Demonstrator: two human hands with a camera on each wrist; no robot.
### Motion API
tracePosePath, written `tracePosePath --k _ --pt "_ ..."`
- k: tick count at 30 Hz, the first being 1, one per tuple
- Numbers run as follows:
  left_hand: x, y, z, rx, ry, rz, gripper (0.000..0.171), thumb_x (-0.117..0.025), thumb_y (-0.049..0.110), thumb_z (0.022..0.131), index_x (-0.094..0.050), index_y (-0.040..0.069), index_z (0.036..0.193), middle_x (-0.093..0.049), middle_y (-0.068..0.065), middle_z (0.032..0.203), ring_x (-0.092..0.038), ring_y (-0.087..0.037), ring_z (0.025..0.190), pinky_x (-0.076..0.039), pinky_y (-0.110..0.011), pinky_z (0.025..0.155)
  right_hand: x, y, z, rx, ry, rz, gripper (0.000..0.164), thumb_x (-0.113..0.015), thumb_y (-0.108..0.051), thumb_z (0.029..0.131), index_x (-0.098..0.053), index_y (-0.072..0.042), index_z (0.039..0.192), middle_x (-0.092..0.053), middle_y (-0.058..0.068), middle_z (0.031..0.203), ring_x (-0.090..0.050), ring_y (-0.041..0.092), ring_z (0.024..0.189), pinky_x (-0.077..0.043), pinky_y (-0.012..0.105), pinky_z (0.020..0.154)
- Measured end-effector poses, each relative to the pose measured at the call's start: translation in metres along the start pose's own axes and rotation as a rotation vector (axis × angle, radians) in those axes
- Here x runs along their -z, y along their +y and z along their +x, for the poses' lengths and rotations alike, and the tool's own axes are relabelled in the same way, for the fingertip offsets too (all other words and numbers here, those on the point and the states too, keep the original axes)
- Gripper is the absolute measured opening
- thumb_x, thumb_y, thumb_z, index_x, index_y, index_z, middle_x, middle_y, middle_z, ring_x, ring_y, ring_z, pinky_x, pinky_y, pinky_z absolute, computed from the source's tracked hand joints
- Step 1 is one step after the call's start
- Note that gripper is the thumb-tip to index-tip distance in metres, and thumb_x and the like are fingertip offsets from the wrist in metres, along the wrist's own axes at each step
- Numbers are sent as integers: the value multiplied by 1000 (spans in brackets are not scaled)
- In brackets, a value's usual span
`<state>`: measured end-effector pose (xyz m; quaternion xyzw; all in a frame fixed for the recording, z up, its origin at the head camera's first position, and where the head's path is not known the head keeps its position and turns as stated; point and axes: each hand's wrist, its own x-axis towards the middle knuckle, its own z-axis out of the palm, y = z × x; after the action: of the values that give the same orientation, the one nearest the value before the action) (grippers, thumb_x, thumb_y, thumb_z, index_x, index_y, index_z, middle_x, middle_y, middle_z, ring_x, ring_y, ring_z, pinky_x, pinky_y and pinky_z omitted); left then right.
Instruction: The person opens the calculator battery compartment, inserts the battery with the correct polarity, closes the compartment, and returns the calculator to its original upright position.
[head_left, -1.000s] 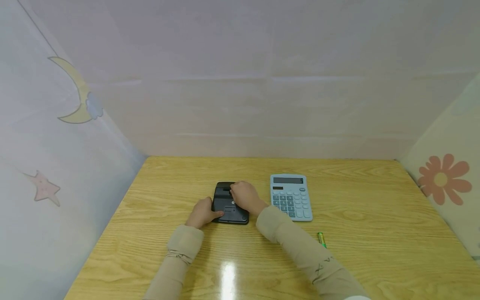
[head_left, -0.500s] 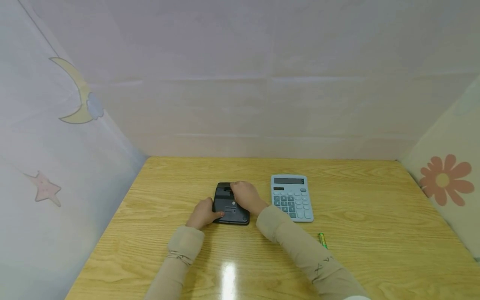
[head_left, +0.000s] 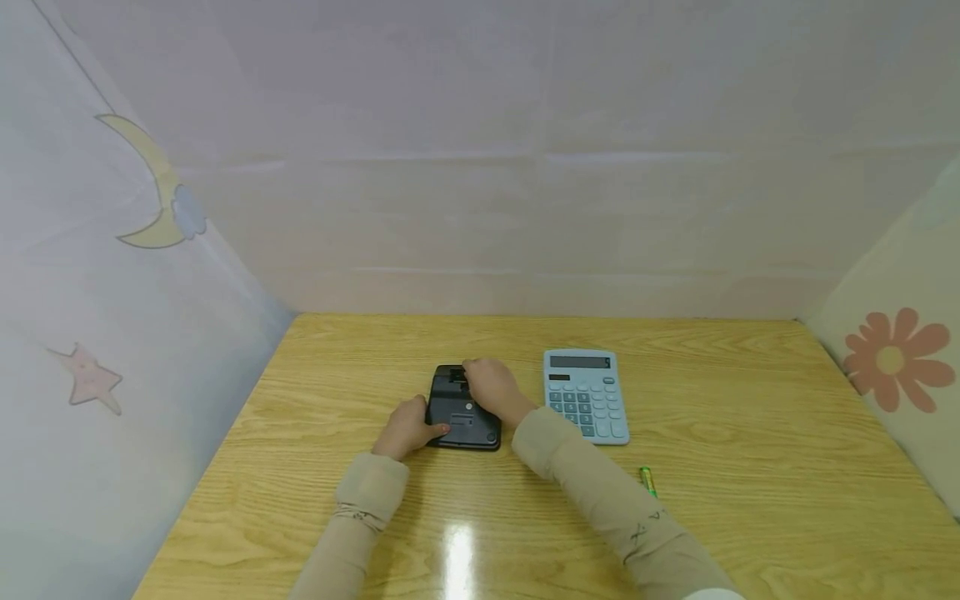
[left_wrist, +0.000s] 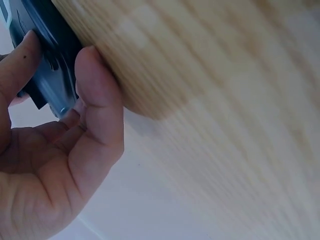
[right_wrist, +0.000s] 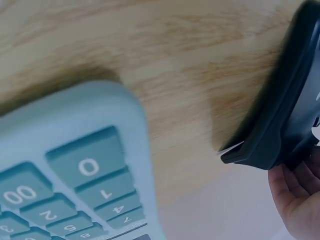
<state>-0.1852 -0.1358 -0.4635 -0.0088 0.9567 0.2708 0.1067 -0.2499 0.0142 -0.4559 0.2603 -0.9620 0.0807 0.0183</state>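
Observation:
A black calculator-like device (head_left: 453,429) lies underside up on the table, a dark recess near its far end. My left hand (head_left: 405,428) grips its left edge, thumb on top. In the left wrist view, this hand's thumb and fingers (left_wrist: 97,85) hold the black device (left_wrist: 62,82) at its side. My right hand (head_left: 491,390) has curled fingers at the device's far right edge, beside the recess; its fingertips are partly hidden. In the right wrist view, fingers (right_wrist: 295,187) curl against the end of the black body (right_wrist: 280,120).
A light blue calculator (head_left: 606,408) lies face up right of the right hand, its display lit with a digit. Nearer the front, a green battery (head_left: 648,481) lies beside the right sleeve, partly covered by it. Cloth walls (head_left: 525,217) surround the wooden table (head_left: 750,467).
The right hand's fingertips have shifted slightly at the recess, and more of the recess shows. The left hand keeps its grip; the whole view has drifted a little.

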Motion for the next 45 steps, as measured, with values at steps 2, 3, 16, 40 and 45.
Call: tracePosePath --k 2,3,16,40,45 --pt "-1 0 0 -3 1 3 49 -73 27 78 -53 -8 106 -59 -20 94 -58 -31 85 -47 -41 73 1 1 0 -21 18 32 15 -53 -13 93 -63 -6 100 -66 7 86 -62 18 76 -50 29 62" --pt "-1 1 0 -5 0 0 49 -73 27 78 -53 -9 107 -59 -21 95 -58 -31 86 -47 -41 74 2 2 0 -28 25 49 15 -52 -14 93 -63 -6 98 -65 7 84 -62 18 73 -50 29 61" --pt "-3 2 -3 -19 -6 -13 49 -73 24 78 -52 -10 108 -59 -22 96 -58 -32 87 -47 -41 74 5 7 -6 -12 71 151 15 -54 -13 92 -64 -4 99 -65 7 84 -61 16 71 -49 29 60" --pt "-1 -1 -2 -22 6 -14 48 -72 25 79 -52 -9 106 -59 -20 93 -58 -30 83 -47 -40 72 19 12 -20 2 117 373 20 -53 -12 93 -64 -2 106 -66 10 98 -62 21 85 -49 35 73" --pt "0 -1 -3 -23 11 -13 45 -73 24 78 -53 -8 103 -58 -18 89 -58 -28 80 -47 -40 69 19 15 -23 4 120 387 21 -54 -11 92 -64 -1 107 -65 11 101 -61 23 91 -48 36 78"
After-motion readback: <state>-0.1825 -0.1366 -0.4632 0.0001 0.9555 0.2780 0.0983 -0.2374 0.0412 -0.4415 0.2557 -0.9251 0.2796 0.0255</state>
